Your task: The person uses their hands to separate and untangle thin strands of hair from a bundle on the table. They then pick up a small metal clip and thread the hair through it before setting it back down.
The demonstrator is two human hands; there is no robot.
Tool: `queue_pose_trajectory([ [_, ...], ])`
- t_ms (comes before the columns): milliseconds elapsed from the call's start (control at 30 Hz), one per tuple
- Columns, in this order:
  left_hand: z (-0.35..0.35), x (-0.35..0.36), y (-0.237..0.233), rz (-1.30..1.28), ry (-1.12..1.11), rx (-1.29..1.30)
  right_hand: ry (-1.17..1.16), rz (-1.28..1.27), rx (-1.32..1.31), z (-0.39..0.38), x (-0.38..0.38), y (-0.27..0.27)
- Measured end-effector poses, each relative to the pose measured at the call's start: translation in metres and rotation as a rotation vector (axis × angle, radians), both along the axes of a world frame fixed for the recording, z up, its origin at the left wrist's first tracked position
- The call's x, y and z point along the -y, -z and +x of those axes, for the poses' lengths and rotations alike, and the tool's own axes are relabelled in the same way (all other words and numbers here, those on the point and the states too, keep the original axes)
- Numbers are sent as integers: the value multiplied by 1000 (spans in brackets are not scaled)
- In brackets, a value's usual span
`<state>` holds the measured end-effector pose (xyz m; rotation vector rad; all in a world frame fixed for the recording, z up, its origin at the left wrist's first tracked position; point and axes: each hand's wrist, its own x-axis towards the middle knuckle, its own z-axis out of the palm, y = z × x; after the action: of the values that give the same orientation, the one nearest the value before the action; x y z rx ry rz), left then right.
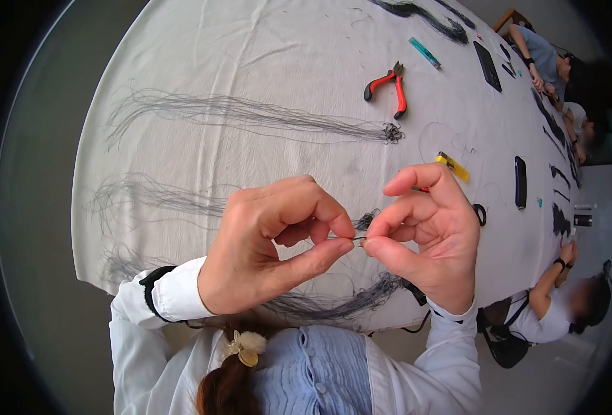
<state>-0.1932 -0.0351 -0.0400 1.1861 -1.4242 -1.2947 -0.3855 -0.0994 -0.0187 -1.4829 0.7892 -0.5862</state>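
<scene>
Both hands meet above the cloth near the table's front edge, fingertips almost touching. My left hand (271,238) pinches a thin dark strand (358,238) between thumb and forefinger. From the other side my right hand (427,238) pinches the same strand with thumb and forefinger, its other fingers curled loosely. Behind the hands lies a bundle of grey strands (160,197) with a looped, knotted end (367,220). A darker bundle (333,306) runs beneath the wrists. Farther back, another grey bundle (250,114) stretches across the cloth to a tangled knot of loops (392,133).
Red-handled pliers (399,93), a teal cutter (425,53), a yellow lighter-like object (453,167) and two black phones (488,67) (520,182) lie on the white cloth (306,62). Dark bundles (423,17) lie at the back. Other people (544,304) sit along the right side.
</scene>
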Motion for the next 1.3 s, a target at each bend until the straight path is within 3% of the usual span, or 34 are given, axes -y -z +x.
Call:
queue_pose_trajectory([
  [200, -1, 1, -1, -28, -26, 23, 7, -91, 24, 3, -5, 4],
  [333, -1, -1, 1, 160, -20, -114, -8, -168, 37, 4, -9, 7],
  [433, 1, 1, 1, 273, -2, -212, -12, -377, 18, 3, -10, 14],
  [500, 2, 2, 3, 318, 24, -245, -56, -671, -73, 0, -11, 17],
  [533, 2, 2, 6, 357, 39, -344, -60, -669, -73, 0, -10, 20],
  [600, 2, 2, 7, 394, 53, -445, -56, -848, 48, 3, -6, 24],
  [667, 3, 2, 7, 526, 81, -636, -59, -901, 54, 3, -5, 26],
  [800, 3, 2, 3, 530, 49, -640, -85, -928, -34, 0, -3, 17],
  [900, 5, 1, 1, 328, 36, -427, 68, -717, 37, 3, -10, 22],
  [967, 5, 0, -5, 71, -29, -75, 67, -647, 35, 3, -10, 20],
  [1000, 4, 0, -3, 73, -26, -74, 63, -579, 34, 3, -10, 18],
  [1067, 3, 0, 2, -237, -63, 138, 48, -529, 14, 2, -10, 16],
  [1300, -3, -2, 7, -440, -99, 286, 3, -289, 24, 4, -8, 13],
])
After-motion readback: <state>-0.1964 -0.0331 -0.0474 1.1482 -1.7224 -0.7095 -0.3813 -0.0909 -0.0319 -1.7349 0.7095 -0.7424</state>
